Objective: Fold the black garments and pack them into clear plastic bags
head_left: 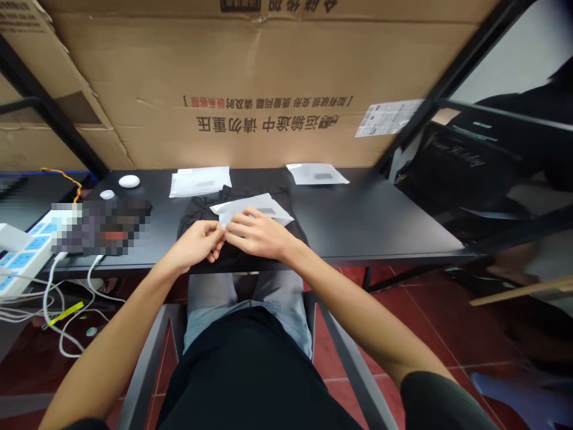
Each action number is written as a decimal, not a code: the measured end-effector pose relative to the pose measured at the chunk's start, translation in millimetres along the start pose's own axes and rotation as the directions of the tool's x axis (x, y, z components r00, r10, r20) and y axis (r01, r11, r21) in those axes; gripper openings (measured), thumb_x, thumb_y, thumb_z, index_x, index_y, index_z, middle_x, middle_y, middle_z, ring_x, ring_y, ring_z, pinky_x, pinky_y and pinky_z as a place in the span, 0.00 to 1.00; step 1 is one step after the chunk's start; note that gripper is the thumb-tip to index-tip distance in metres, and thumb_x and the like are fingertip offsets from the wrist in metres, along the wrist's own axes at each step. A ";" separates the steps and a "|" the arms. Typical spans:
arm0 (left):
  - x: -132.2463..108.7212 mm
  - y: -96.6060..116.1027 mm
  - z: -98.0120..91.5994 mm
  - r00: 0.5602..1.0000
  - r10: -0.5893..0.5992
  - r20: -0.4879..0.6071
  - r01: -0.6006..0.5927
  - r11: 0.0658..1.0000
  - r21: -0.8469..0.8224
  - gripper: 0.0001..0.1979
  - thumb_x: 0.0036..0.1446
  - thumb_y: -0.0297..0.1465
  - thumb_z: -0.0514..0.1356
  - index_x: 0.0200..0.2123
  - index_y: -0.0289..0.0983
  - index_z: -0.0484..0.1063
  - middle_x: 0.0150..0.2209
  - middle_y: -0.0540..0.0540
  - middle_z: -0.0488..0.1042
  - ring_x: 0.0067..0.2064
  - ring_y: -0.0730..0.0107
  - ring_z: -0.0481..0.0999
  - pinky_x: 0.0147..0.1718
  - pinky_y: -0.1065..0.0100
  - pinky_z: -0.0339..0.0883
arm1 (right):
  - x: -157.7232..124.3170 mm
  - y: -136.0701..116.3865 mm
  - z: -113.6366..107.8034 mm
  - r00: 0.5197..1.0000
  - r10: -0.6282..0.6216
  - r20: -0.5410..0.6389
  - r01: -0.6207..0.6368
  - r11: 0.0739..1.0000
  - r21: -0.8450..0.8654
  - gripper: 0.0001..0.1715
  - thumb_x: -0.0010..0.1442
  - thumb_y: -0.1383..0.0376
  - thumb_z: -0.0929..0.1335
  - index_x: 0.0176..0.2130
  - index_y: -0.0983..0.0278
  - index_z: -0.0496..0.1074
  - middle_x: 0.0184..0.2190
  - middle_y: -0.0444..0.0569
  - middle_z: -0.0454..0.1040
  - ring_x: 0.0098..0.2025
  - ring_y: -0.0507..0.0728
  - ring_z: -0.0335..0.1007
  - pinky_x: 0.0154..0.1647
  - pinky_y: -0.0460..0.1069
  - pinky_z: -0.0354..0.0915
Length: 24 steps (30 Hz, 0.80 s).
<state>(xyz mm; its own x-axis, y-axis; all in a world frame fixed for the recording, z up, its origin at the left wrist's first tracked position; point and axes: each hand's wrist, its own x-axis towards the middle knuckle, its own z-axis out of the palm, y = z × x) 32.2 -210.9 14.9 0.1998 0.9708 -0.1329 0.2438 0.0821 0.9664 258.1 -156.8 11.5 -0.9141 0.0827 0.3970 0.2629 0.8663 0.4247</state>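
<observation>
A flat white plastic packet with a grey printed label lies on a crumpled dark cloth near the table's front edge. My left hand is closed in a pinch at the packet's near left corner. Across the near edge of the same packet, my right hand has its fingers bent and closed, the fingertips meeting those of the left. My right thumb is hidden. Two similar packets lie farther back: a left packet and a right packet.
A large cardboard sheet stands behind the black table. At the left are a white power strip with cables, a blurred-out item and a white oval object. Another person is at the right.
</observation>
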 end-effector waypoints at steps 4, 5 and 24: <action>0.8 -1.6 2.7 0.998 0.042 -0.039 -0.043 0.999 -0.018 0.26 0.58 0.50 0.75 0.25 0.40 0.68 0.21 0.53 0.68 0.19 0.77 0.68 0.18 0.75 0.60 | -0.5 -1.9 11.5 0.996 0.039 -0.081 -0.037 0.999 0.019 0.16 0.82 0.71 0.64 0.46 0.60 0.79 0.46 0.54 0.82 0.51 0.63 0.70 0.52 0.59 0.62; 1.5 -2.3 3.5 0.997 0.052 -0.051 -0.053 0.999 -0.010 0.25 0.59 0.48 0.74 0.25 0.40 0.68 0.20 0.53 0.68 0.18 0.77 0.67 0.17 0.75 0.59 | -2.5 -1.6 11.8 0.994 0.055 -0.099 -0.053 0.998 0.024 0.16 0.82 0.71 0.64 0.45 0.60 0.79 0.46 0.54 0.82 0.51 0.63 0.70 0.52 0.59 0.62; -6.0 18.1 -8.6 0.968 0.231 -0.096 -0.236 0.971 -0.049 0.20 0.69 0.40 0.67 0.27 0.41 0.65 0.18 0.56 0.62 0.19 0.75 0.65 0.23 0.70 0.61 | -59.2 27.7 -27.8 0.902 0.428 0.055 -0.425 0.857 0.292 0.38 0.73 0.62 0.74 0.77 0.58 0.68 0.72 0.59 0.76 0.72 0.72 0.73 0.71 0.69 0.71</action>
<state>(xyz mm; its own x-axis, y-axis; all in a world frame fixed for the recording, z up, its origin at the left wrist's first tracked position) 27.2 -213.3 35.1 0.1589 0.9806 0.1152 0.1427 -0.1382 0.9801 328.1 -151.4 22.4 -0.7289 0.4728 0.4952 0.5233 0.8511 -0.0423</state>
